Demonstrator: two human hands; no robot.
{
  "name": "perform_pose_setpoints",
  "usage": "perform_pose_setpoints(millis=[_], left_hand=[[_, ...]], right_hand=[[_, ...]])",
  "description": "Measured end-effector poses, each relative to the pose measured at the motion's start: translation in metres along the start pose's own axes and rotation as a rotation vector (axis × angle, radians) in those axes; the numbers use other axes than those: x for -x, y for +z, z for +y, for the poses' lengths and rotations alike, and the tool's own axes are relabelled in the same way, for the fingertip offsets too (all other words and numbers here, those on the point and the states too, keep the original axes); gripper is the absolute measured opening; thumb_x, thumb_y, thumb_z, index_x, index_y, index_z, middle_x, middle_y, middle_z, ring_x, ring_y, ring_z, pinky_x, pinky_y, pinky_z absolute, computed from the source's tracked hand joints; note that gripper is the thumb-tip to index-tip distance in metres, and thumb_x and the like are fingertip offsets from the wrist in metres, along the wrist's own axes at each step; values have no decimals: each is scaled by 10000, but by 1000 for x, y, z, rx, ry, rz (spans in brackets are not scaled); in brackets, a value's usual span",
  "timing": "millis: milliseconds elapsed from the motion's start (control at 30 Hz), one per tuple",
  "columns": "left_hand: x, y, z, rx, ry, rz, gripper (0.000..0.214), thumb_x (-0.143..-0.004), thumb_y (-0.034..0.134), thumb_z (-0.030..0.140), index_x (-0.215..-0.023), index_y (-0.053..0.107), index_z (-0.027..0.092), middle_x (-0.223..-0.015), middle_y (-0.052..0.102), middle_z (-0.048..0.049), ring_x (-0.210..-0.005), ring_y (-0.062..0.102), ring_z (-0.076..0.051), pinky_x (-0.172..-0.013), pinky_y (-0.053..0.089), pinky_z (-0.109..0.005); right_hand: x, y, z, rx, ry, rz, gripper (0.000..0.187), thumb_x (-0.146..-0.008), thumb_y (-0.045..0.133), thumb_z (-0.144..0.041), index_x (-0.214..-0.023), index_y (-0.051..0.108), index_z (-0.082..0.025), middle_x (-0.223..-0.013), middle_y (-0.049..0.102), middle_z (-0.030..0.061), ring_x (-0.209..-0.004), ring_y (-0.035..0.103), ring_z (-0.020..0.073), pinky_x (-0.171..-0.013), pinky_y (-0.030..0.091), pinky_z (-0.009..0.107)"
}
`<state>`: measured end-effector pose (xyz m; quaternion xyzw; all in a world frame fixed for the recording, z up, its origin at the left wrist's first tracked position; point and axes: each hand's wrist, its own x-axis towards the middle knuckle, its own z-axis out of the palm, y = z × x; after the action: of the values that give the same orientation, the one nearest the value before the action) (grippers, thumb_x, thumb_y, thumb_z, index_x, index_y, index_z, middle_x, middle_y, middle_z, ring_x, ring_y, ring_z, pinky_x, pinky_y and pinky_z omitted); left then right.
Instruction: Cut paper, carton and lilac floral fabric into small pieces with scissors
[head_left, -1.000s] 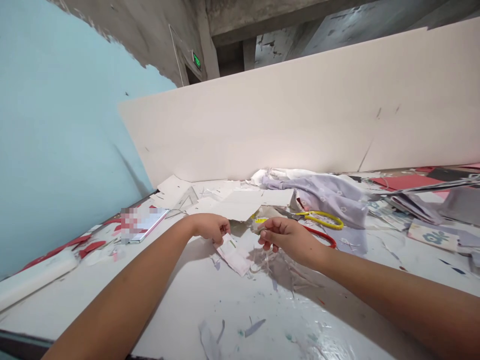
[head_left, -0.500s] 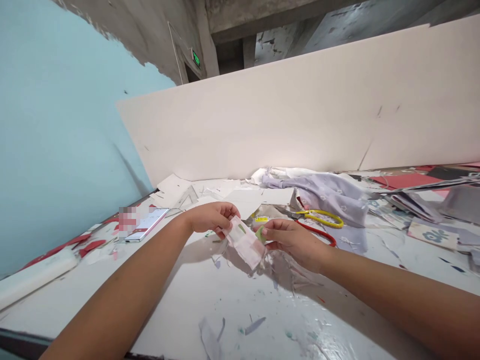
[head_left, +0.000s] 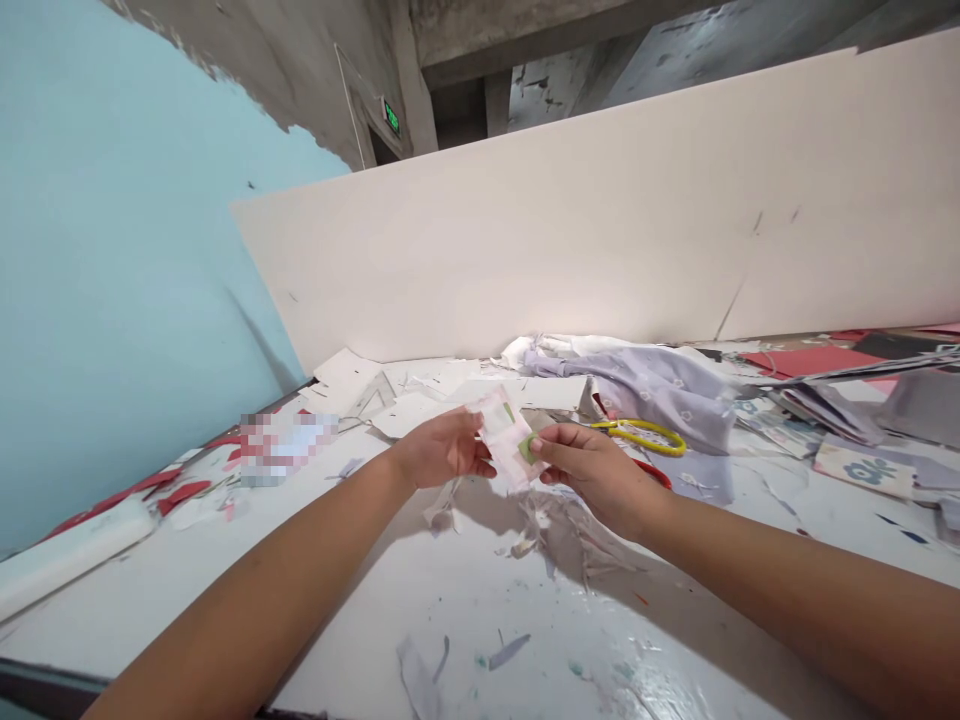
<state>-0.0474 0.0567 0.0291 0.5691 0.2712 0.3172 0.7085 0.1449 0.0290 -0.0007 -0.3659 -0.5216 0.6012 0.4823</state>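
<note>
Blue wall [head_left: 112, 250] far left, white desk [head_left: 390, 600] below. Our left hand [head_left: 439, 450], fingers pressed together, pinches a pink-marked paper slip [head_left: 504, 440] in midair; our right hand [head_left: 592, 475] pinches its other edge between fingers, yellow-handled scissors [head_left: 641, 435] just beyond.

At twelve o'clock we are seeing a thin, matt paper strip [head_left: 504, 438]. Toward one o'clock we are noting scissors [head_left: 641, 436] with smooth yellow plastic handles and a soft, matt lilac cloth [head_left: 637, 385]. At six o'clock we are looking across a glossy white tabletop [head_left: 420, 610], flecked with paint. We are also finding a smooth, matt board [head_left: 525, 220] at twelve, a matt blue wall [head_left: 112, 260] at nine, and rough grey concrete [head_left: 300, 70] at eleven.
</note>
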Motion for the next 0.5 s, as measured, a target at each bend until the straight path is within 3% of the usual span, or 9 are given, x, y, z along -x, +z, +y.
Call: perform_pose_setpoints(millis=[100, 233, 500], left_hand=[[-1, 6, -7, -156, -22, -10, 411, -614, 715, 320, -968, 568, 172, -865, 630, -69, -760, 595, -174, -652, 473, -303], [-3, 11, -11, -336, -6, 156, 288, -596, 713, 176, -861, 602, 155, -814, 623, -41, -714, 580, -132, -609, 460, -253], [0, 21, -10, -341, 85, 245, 255, -626, 680, 176, -873, 618, 171, -802, 624, -12, -703, 571, -109, -624, 462, -244]], right_hand=[[2, 0, -1, 25, -34, 21, 187, -654, 672, -348, -665, 598, -177, -679, 583, -19, -644, 501, 105, -635, 382, 255], [5, 1, -2, 116, -76, 33, 197, -682, 644, -370, -680, 586, -182, -684, 575, -21, -643, 488, 105, -640, 379, 258], [6, 1, -16, 335, -138, 224, 266, -742, 559, -443, -703, 617, -186, -633, 540, -17, -583, 440, 111, -567, 347, 253]])
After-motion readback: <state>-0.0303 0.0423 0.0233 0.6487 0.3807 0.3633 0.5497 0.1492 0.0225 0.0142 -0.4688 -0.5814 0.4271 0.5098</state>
